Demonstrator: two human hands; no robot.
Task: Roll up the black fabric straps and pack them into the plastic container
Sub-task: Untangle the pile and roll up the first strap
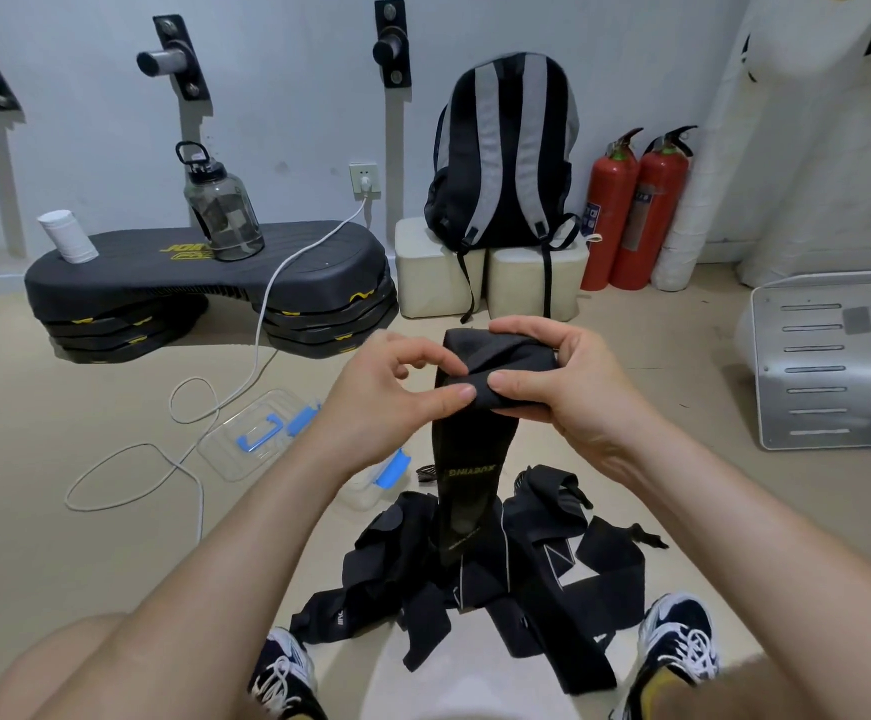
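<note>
Two shoes [283, 672] mark the bottom edge of the frame. Between them, at lower centre, a loose pile of straps [527, 574] lies unrolled on the floor, so most of the work appears to remain.

One strap [467, 459] rises from the pile to mid-frame. Its tail hangs straight and its top end is wound into a small, unfinished roll [501, 356].

The left hand [397, 387] pinches the roll's edge between thumb and forefinger. The right hand [553, 387] curls its fingers over the roll, with the thumb beneath.

Left of centre, a clear lid [257, 433] with blue clips lies on the floor. Nearer the pile, the container [371, 485] is partly hidden by the left forearm, so whether it holds finished rolls cannot be told.

Judged stage: rolling under way, nothing visibly packed.

Upper frame: a step platform [205, 272], a bottle [223, 210] and a backpack [506, 153] against the wall.
</note>
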